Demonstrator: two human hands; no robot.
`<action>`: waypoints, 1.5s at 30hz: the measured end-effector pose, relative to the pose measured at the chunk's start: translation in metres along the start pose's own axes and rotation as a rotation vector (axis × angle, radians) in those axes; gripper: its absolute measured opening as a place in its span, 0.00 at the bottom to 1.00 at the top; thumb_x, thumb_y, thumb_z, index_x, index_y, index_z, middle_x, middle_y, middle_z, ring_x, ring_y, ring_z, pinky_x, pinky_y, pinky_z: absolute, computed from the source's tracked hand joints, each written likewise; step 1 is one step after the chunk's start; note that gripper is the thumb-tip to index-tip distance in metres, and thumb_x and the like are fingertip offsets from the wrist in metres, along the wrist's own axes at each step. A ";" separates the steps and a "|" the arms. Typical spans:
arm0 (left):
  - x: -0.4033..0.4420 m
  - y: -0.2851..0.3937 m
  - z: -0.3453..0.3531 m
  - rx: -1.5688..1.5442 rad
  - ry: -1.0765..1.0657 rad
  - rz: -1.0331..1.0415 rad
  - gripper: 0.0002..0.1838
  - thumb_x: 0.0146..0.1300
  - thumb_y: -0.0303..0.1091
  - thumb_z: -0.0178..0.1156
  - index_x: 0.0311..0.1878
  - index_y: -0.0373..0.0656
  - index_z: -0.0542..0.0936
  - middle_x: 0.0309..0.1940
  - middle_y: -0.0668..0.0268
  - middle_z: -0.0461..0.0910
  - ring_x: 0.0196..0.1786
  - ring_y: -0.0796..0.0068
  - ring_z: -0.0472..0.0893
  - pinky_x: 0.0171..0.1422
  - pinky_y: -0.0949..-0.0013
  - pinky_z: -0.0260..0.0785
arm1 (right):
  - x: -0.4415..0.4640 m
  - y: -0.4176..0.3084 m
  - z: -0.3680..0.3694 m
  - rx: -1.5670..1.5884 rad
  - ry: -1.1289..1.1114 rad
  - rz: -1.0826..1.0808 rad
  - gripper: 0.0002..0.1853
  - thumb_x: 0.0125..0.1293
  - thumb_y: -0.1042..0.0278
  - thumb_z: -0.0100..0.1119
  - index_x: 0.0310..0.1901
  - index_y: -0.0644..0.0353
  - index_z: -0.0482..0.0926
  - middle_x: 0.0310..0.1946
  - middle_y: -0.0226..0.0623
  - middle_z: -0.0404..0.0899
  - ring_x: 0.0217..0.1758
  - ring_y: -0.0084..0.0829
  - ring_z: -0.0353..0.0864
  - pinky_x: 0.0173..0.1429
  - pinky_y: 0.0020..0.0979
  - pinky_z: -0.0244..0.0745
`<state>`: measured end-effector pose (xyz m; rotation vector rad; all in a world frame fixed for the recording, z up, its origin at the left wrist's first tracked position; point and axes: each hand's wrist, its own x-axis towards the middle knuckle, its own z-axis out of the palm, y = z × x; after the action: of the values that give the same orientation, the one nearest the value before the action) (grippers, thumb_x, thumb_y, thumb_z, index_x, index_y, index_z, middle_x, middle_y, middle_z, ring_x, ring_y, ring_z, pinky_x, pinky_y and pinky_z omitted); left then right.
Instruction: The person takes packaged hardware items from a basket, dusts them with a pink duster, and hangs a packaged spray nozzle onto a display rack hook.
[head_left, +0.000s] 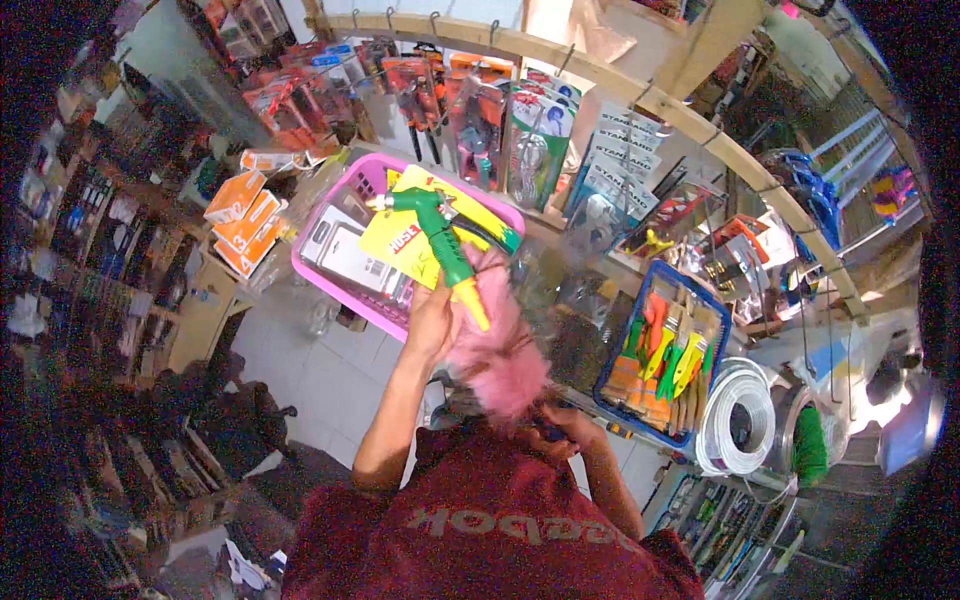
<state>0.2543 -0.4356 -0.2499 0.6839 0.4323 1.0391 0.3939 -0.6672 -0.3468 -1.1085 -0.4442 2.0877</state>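
Observation:
My left hand point(432, 325) is closed on the lower end of a carded hose nozzle, pinching near its yellow card point(395, 240). The green spray nozzle point(440, 235) with yellow tips lies across that card, above a pink plastic basket point(345, 305). A fluffy pink duster point(500, 370) reaches up beside the nozzle, its upper end close to the green handle. Near my shirt, my right hand point(568, 432) is closed around the duster's dark grip, which is partly hidden. In the basket sits a white-and-black package point(350, 255).
Carded tools point(410, 90) hang behind the basket below a wooden rail point(600, 70). On the right stand a blue basket point(600, 385) of paintbrushes and a coil of white hose point(737, 415). Orange boxes point(245, 225) lie left; shelves line the far left.

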 end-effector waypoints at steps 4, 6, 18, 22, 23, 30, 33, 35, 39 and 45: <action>-0.011 0.018 -0.009 0.008 -0.061 -0.004 0.20 0.56 0.24 0.49 0.54 0.37 0.67 0.45 0.61 0.74 0.46 0.68 0.75 0.54 0.63 0.68 | 0.000 -0.026 0.003 0.124 -0.237 -0.023 0.29 0.60 0.36 0.47 0.44 0.59 0.69 0.13 0.27 0.60 0.08 0.18 0.52 0.09 0.21 0.47; -0.012 0.032 -0.009 -0.199 -0.119 -0.031 0.21 0.52 0.27 0.52 0.53 0.36 0.68 0.42 0.61 0.75 0.45 0.65 0.76 0.52 0.60 0.69 | 0.021 0.003 -0.006 -0.154 0.076 -0.369 0.26 0.63 0.41 0.45 0.45 0.59 0.70 0.18 0.28 0.65 0.14 0.19 0.60 0.14 0.21 0.56; -0.007 0.066 -0.031 0.232 -0.001 -0.059 0.20 0.57 0.24 0.59 0.53 0.40 0.69 0.42 0.65 0.76 0.42 0.73 0.78 0.47 0.67 0.74 | -0.019 -0.052 0.034 -0.793 0.315 -0.425 0.15 0.68 0.57 0.43 0.32 0.62 0.70 0.21 0.35 0.69 0.24 0.31 0.67 0.30 0.33 0.63; -0.004 0.070 -0.030 0.314 -0.029 -0.156 0.20 0.58 0.27 0.59 0.54 0.40 0.69 0.43 0.66 0.76 0.44 0.74 0.77 0.48 0.70 0.72 | 0.004 -0.029 0.012 -1.105 0.393 -0.595 0.13 0.65 0.60 0.45 0.33 0.63 0.69 0.28 0.42 0.70 0.31 0.42 0.68 0.37 0.38 0.65; 0.001 0.066 -0.034 0.259 -0.043 -0.131 0.20 0.58 0.27 0.59 0.54 0.40 0.69 0.43 0.66 0.76 0.44 0.75 0.77 0.48 0.70 0.72 | 0.005 -0.026 0.011 -1.119 0.386 -0.547 0.12 0.65 0.61 0.45 0.36 0.63 0.70 0.32 0.43 0.72 0.36 0.43 0.70 0.41 0.38 0.66; 0.013 0.056 -0.036 0.466 0.002 -0.023 0.18 0.60 0.30 0.59 0.53 0.41 0.70 0.42 0.70 0.75 0.44 0.78 0.74 0.49 0.73 0.69 | 0.010 -0.017 0.053 -0.461 0.431 -0.430 0.20 0.64 0.56 0.47 0.46 0.67 0.72 0.42 0.41 0.75 0.46 0.34 0.73 0.50 0.31 0.68; 0.018 0.058 -0.034 0.669 0.061 -0.129 0.16 0.61 0.34 0.58 0.50 0.39 0.72 0.42 0.70 0.74 0.43 0.79 0.73 0.47 0.74 0.67 | 0.029 -0.004 0.053 0.250 0.251 -0.174 0.24 0.59 0.49 0.52 0.39 0.68 0.72 0.28 0.38 0.73 0.26 0.28 0.73 0.29 0.27 0.68; 0.021 0.061 -0.038 0.620 0.068 -0.074 0.16 0.61 0.33 0.58 0.51 0.39 0.72 0.42 0.70 0.75 0.44 0.79 0.73 0.48 0.74 0.67 | 0.043 0.009 0.048 0.209 0.183 -0.301 0.27 0.56 0.45 0.53 0.34 0.68 0.71 0.18 0.34 0.68 0.14 0.22 0.65 0.15 0.23 0.59; 0.029 0.067 -0.047 0.571 0.043 0.050 0.17 0.61 0.31 0.58 0.52 0.38 0.72 0.43 0.69 0.75 0.45 0.79 0.73 0.50 0.74 0.66 | 0.046 0.014 0.037 0.477 -0.201 0.092 0.26 0.57 0.44 0.51 0.29 0.68 0.70 0.11 0.30 0.60 0.07 0.17 0.53 0.09 0.21 0.47; 0.036 0.082 -0.075 0.209 0.069 -0.056 0.16 0.61 0.30 0.57 0.52 0.38 0.71 0.45 0.65 0.76 0.44 0.77 0.77 0.47 0.73 0.71 | 0.075 0.030 0.014 -0.314 0.285 -0.648 0.21 0.61 0.53 0.47 0.29 0.68 0.73 0.11 0.32 0.65 0.07 0.17 0.55 0.10 0.21 0.48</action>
<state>0.1714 -0.3530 -0.2468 0.8188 0.6226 0.9749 0.3413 -0.6324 -0.3993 -1.2114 -0.8752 1.3036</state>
